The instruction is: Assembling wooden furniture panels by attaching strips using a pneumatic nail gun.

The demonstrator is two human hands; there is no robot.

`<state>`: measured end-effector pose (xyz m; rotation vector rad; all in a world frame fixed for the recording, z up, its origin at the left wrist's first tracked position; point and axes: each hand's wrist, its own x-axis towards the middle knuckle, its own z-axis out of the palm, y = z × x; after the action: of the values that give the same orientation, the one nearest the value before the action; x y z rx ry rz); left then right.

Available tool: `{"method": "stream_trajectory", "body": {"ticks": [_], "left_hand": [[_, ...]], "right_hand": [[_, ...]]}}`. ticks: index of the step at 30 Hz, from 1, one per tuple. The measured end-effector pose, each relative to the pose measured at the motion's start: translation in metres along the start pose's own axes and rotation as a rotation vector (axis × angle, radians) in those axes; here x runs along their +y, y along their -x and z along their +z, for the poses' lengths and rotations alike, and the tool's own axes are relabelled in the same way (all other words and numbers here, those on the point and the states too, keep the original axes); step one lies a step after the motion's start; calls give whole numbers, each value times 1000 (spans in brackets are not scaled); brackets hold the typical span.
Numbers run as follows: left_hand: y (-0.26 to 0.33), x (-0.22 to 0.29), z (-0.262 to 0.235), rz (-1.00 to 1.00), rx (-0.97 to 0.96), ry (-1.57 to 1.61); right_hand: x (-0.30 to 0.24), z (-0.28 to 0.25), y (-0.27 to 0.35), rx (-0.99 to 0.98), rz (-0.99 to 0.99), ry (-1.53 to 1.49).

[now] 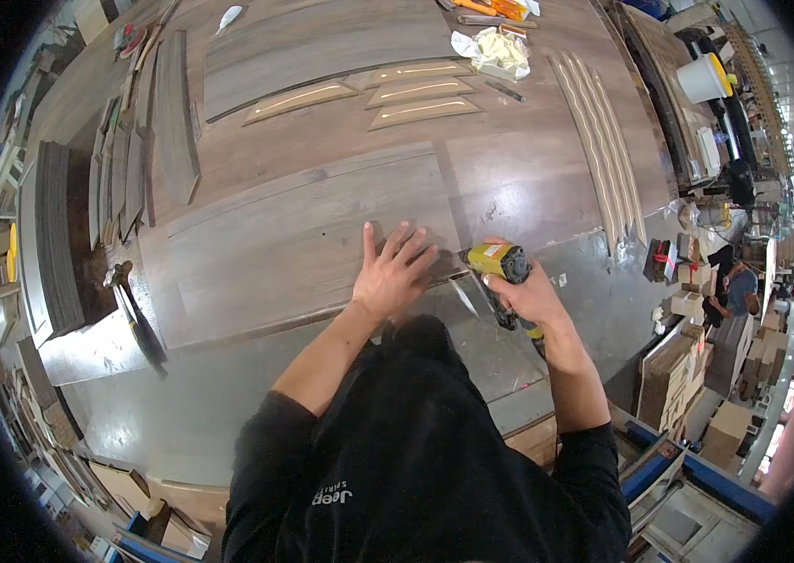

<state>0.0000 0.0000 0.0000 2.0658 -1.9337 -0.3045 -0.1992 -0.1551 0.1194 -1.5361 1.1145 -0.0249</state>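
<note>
My left hand lies flat with spread fingers on a grey-brown wood panel, near its right end. In my right hand is a yellow and black nail gun, gripped by its handle. Its nose points left, at the panel's right edge; whether it touches the wood I cannot tell. Beyond the panel lie several short angled wood pieces, each with a pale line of what looks like glue. To the right, long narrow strips carry wavy pale lines.
A hammer lies left of the panel, near stacked grey boards. Another large panel, crumpled pale wrapping and a white bottle lie at the far side. A person is away at the right.
</note>
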Motion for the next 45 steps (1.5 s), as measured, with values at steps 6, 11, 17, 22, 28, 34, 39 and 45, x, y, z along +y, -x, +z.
{"method": "stream_trajectory", "body": {"ticks": [6,11,17,22,28,34,39,45], "left_hand": [[1,1,-2,-3,3,-1],[1,2,-6,-9,-57,-52],[3,-1,1,-2,24,-20],[3,-2,0,-2,20,-7],[2,-2,-2,-1,0,-21],[1,-2,-7,1,-26,-45],[3,-3,1,-11,45,-53],[1,1,-5,-13,77,36]], "right_hand": [[-14,8,7,1,92,11],[-14,17,18,52,77,-113],[3,27,29,32,49,-98],[-5,31,29,19,61,-123],[-6,30,26,17,26,-50],[-14,5,7,54,56,-118],[-59,-6,-41,49,-65,-68],[-86,-8,-107,-13,-125,-30]]}}
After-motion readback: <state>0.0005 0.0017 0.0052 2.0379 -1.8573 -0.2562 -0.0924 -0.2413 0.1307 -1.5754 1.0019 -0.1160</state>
